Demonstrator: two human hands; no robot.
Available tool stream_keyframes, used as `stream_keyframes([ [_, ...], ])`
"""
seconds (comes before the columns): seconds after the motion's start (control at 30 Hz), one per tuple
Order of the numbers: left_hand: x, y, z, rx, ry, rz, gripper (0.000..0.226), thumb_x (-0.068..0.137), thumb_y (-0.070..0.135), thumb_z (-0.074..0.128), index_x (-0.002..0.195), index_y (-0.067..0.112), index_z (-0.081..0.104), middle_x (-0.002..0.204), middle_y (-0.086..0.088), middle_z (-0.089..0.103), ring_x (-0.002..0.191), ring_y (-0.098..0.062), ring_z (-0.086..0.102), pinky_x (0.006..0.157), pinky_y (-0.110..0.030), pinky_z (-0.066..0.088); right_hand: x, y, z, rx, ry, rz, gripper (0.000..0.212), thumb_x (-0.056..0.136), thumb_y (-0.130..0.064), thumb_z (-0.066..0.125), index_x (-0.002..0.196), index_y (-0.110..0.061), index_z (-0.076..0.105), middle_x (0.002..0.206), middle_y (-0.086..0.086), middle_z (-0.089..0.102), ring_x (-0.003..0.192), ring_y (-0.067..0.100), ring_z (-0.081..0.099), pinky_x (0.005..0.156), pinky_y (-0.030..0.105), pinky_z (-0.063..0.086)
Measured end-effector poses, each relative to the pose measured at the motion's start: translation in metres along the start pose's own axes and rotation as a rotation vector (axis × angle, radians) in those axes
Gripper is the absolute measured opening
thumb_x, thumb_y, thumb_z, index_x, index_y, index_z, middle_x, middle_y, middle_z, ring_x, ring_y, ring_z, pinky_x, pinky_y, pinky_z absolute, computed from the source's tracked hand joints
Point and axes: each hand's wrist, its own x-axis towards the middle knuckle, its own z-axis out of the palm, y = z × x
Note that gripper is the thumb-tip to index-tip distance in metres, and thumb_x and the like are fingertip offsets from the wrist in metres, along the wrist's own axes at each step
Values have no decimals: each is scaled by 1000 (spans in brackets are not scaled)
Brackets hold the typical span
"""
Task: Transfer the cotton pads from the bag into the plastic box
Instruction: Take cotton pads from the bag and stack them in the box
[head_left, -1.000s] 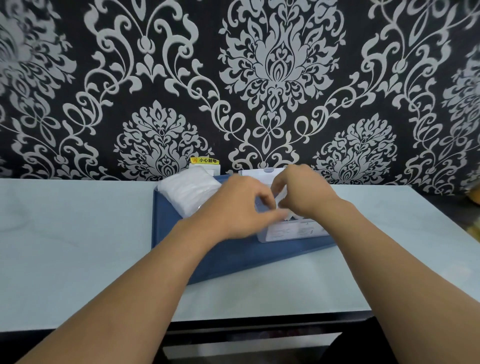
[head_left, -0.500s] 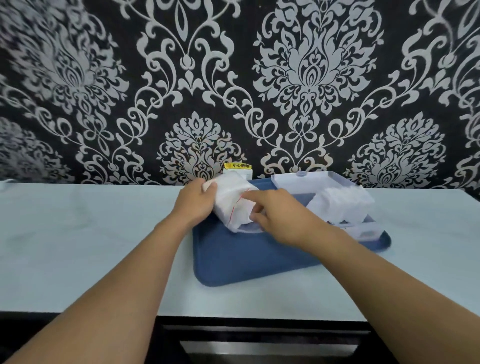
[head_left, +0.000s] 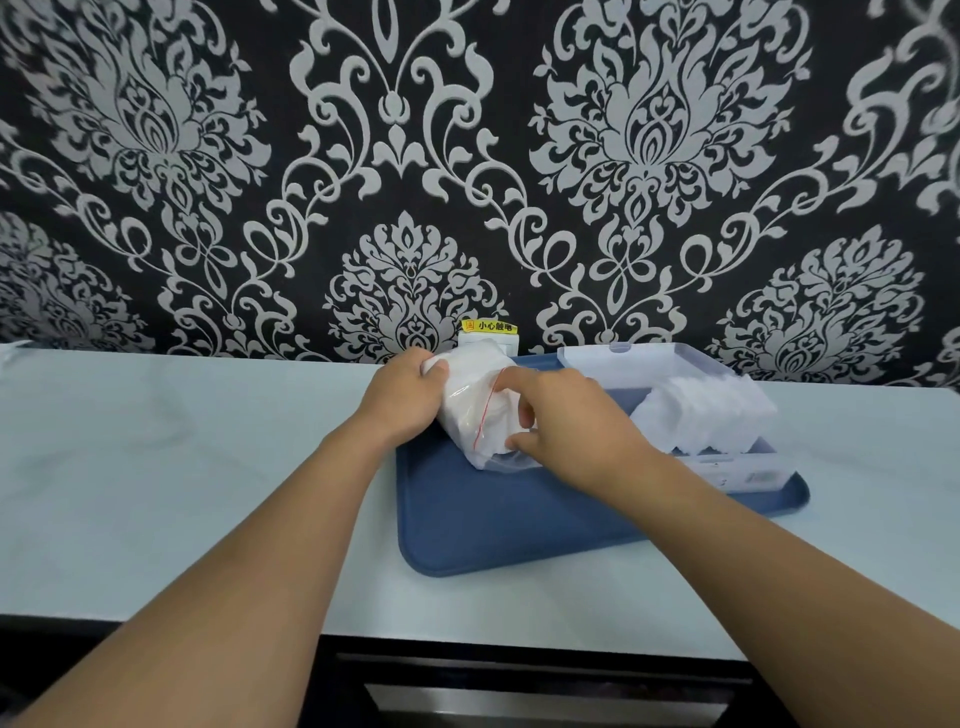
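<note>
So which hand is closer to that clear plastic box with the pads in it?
The right hand, just left of the plastic box while gripping the bag. The left hand holds the bag's far side.

pale countertop (head_left: 182, 493), blue tray (head_left: 493, 525) on it

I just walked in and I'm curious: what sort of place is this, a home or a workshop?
Probably a home, perhaps a kitchen counter. The patterned damask wallpaper behind a pale countertop, a wall socket with a yellow warning sticker, and what may be an appliance front below the edge all suggest it.
</note>
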Motion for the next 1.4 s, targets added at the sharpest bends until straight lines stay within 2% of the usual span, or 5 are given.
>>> stream_keyframes([
  [0.37, 6, -3, 0, 0, -23, 23, 25, 105, 27, 41, 111, 11, 59, 94, 2, 56, 92, -20, 52, 74, -31, 36, 9, 15, -3, -44, 49, 67, 34, 84, -18, 72, 115, -31, 65, 94, 0, 67, 90, 25, 63, 77, 35, 52],
  [0.53, 9, -5, 0, -12, -30, 21, 24, 105, 27, 42, 110, 13, 60, 95, 1, 58, 91, -20, 53, 73, -31, 38, 11, 14, -5, -34, 27, 1, 47, 89, -22, 68, 131, -39, 56, 95, -3, 67, 88, 22, 57, 77, 35, 50],
  [0.97, 10, -4, 1, -8, -47, 26, 25, 105, 26, 41, 113, 13, 61, 100, 0, 59, 95, -20, 52, 77, -30, 35, 13, 13, -15, -59, 124, -96, 7, 87, -29, 73, 89, -27, 79, 87, -7, 71, 83, 17, 62, 67, 30, 45],
  [1.27, 9, -3, 1, -19, -43, 22, 26, 105, 26, 41, 114, 12, 61, 101, -1, 59, 95, -20, 52, 79, -30, 36, 10, 13, -6, -11, 100, -98, 24, 82, -25, 77, 105, -32, 74, 102, -13, 67, 79, 11, 53, 69, 28, 40],
  [1.4, 9, -3, 1, -10, -46, 22, 26, 106, 27, 41, 114, 12, 60, 102, -1, 59, 95, -21, 52, 79, -30, 36, 12, 10, -8, -11, 123, -117, 9, 84, -26, 77, 92, -27, 78, 100, -9, 67, 77, 10, 49, 69, 30, 42],
])
